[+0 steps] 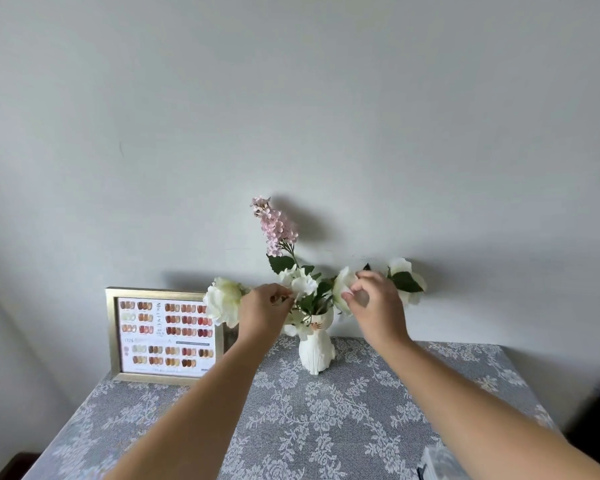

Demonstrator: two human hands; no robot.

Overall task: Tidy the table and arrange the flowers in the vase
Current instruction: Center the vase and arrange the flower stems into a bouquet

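Both hands adjusting flowers in the vase (315,351).
Left hand (264,315) pinches a central bloom (303,284); right hand (374,306) fingers pinch a white rose (343,285), apparently spreading stems for balance.

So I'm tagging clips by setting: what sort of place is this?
Probably a home or small nail salon corner: a lace tablecloth, a cat-shaped vase of flowers, and a framed nail-colour chart against a plain wall.

wall (291,98): plain pale grey, softly lit
counter (309,427): against the wall, under a grey floral lace cloth
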